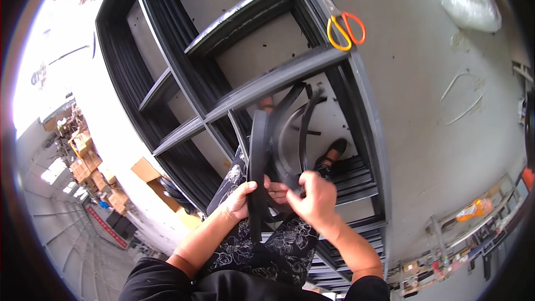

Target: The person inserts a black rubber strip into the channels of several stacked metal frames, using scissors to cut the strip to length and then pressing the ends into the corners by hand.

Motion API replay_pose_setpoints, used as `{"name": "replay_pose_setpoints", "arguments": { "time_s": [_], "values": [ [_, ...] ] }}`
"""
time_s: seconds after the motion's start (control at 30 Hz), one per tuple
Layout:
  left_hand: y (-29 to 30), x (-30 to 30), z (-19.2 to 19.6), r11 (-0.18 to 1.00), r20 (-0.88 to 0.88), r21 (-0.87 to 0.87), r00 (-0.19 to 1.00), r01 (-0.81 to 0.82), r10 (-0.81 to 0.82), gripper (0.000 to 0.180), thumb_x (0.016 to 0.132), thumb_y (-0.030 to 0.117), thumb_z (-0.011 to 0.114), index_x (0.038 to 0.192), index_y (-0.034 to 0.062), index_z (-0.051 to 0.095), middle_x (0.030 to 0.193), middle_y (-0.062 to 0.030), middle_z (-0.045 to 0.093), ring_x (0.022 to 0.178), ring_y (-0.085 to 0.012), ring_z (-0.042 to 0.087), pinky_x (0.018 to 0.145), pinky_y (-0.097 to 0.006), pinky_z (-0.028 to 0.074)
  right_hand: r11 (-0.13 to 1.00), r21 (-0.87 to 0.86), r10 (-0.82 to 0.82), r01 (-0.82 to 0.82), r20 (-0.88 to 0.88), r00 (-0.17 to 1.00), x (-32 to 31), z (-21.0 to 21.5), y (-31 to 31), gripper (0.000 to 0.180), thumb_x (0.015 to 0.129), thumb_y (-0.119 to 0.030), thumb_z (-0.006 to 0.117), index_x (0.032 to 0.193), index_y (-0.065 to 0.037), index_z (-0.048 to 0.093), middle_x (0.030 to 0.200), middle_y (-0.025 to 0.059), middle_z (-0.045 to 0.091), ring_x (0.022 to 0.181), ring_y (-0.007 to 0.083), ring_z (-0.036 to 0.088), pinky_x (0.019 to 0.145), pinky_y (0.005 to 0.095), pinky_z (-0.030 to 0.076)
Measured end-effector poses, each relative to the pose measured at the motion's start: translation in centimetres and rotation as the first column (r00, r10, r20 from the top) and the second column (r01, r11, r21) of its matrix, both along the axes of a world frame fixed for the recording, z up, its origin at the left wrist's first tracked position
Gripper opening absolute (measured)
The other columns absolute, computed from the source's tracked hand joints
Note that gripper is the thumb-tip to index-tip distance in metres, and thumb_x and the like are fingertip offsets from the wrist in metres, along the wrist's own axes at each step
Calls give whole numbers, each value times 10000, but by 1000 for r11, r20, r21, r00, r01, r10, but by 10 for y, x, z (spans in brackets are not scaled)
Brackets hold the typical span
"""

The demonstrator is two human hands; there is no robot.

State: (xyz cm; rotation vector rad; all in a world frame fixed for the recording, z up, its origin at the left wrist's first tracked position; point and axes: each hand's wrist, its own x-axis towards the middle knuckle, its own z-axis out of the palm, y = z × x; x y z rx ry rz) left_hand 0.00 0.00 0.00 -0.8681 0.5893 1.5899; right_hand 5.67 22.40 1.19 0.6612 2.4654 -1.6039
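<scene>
My left hand [241, 202] is closed around a long, flat black strip [257, 150] that stands up over my lap, its thumb on one side and fingertips showing past the other. Close beside it, my right hand [316, 200] is closed on a dark, flexible strip [287, 153] that arcs upward and is smeared by motion. Whether both hands hold parts of one strip I cannot tell. Ahead of my hands, scissors [345, 31] with one yellow and one orange handle loop lie on the corner of a dark grey frame [278, 78]; their blades are hard to make out.
Several dark frames are stacked around my legs, with crossbars between their openings. Black scraps [306, 132] lie on the floor near my foot [332, 153]. A clear plastic bag [467, 0] sits at the far right. Cardboard boxes [89, 161] stand at left, and a cluttered rack [457, 245] at lower right.
</scene>
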Motion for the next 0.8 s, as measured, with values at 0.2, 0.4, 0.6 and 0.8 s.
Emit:
{"name": "replay_pose_setpoints", "arguments": {
  "time_s": [0.2, 0.4, 0.6, 0.8],
  "values": [
    [-16, -85, 61, 937, 88, 61, 937, -343, 337, 411, 834, 334, 734, 1109, 93, 546, 1339, -290, 515, 1271, -435, 496, 1143, -538, 328, 969, -130, 202, -212, -83, 976, -53, 96, -62, 336, 738, -195, 807, 894, -71, 536, 621, 60, 581, 520, 257, 600, 466, 360, 472],
    [-75, -136, 91, 823, -27, 1, 822, -569, 569, 394, 770, 320, 740, 1030, 123, 518, 925, -120, 585, 829, -272, 605, 940, -509, 493, 879, -345, 328, -329, -63, 943, -138, 84, -34, 291, 854, -265, 745, 930, -45, 572, 737, 69, 612, 642, 209, 614, 588, 323, 495],
    [-152, -162, 135, 784, -366, 5, 728, -621, 580, 370, 800, 358, 730, 965, 188, 445, 757, -3, 491, 644, -132, 489, 762, -390, 448, 907, 417, 2, -55, 125, 992, -216, -81, 106, 279, 848, -135, 704, 1066, -24, 569, 891, 112, 640, 807, 256, 642, 757, 390, 524],
    [-211, -118, 173, 700, -611, -60, 580, -712, 538, 369, 830, 382, 709, 953, 171, 432, 779, -53, 553, 650, -174, 530, 783, -420, 452, 739, 607, -30, -292, 463, 886, -258, -187, 168, 586, 767, -122, 759, 1270, -86, 460, 1191, 217, 621, 1108, 411, 603, 931, 504, 492]
  ]
}}
